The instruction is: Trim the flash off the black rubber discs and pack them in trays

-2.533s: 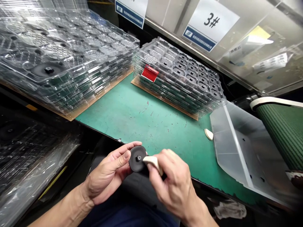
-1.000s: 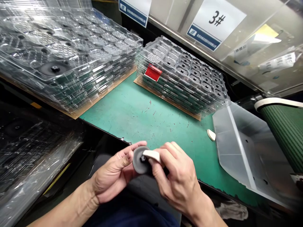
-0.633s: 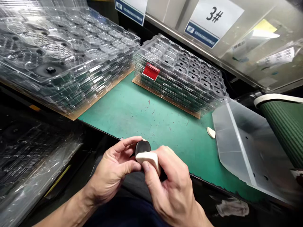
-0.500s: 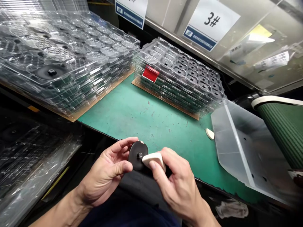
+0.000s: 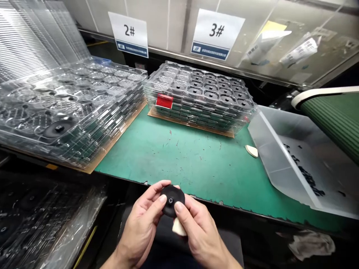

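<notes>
A small black disc (image 5: pixel 171 200) with a hub at its centre is held in front of me, just below the near table edge. My left hand (image 5: pixel 143 228) pinches its left side with thumb and fingers. My right hand (image 5: pixel 199 235) has its thumb on the disc's right side, and a cream-coloured wedge (image 5: pixel 178 226) is tucked under that thumb against the palm. Both hands are closed.
Green mat (image 5: pixel 193 164) on the table. Stack of clear trays (image 5: pixel 67 108) at left, one black disc (image 5: pixel 57 129) in its top tray. Second tray stack (image 5: pixel 202 93) with a red tag (image 5: pixel 164 101) behind. Another cream wedge (image 5: pixel 251 150), clear chute (image 5: pixel 283 157), green conveyor belt (image 5: pixel 333 116) at right.
The cream wedge has come off the disc's face and now sits low in my right palm. My head has lifted, showing the 2# sign; hands sit lower in view.
</notes>
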`<action>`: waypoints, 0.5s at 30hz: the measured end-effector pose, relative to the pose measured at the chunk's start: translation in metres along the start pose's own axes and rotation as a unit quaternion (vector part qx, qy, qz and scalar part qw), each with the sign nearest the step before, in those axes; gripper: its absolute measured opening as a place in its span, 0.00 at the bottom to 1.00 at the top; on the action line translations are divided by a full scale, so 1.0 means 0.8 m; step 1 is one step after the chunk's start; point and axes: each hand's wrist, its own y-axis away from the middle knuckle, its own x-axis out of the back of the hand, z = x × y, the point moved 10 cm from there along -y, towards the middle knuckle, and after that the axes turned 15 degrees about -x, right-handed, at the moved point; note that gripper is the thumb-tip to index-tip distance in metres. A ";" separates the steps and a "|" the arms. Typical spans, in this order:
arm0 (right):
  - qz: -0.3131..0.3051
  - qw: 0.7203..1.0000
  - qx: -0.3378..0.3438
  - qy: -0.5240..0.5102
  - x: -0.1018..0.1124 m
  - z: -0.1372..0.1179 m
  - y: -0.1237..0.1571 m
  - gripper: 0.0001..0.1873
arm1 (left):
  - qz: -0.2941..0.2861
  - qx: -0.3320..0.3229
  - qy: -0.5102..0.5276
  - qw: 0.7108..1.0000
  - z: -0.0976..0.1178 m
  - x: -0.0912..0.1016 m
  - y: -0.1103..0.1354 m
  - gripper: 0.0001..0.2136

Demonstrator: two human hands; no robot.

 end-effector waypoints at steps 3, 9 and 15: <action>0.057 0.997 0.043 0.034 0.011 -0.012 0.006 0.21 | -0.016 0.022 0.000 1.000 -0.013 -0.010 -0.002 0.23; 0.116 0.990 0.062 0.056 0.035 -0.003 0.014 0.22 | -0.072 0.002 0.006 0.997 -0.022 -0.032 -0.003 0.26; 0.104 0.984 0.098 0.111 0.032 -0.006 0.024 0.21 | -0.026 -0.041 -0.095 0.994 -0.018 -0.014 -0.022 0.14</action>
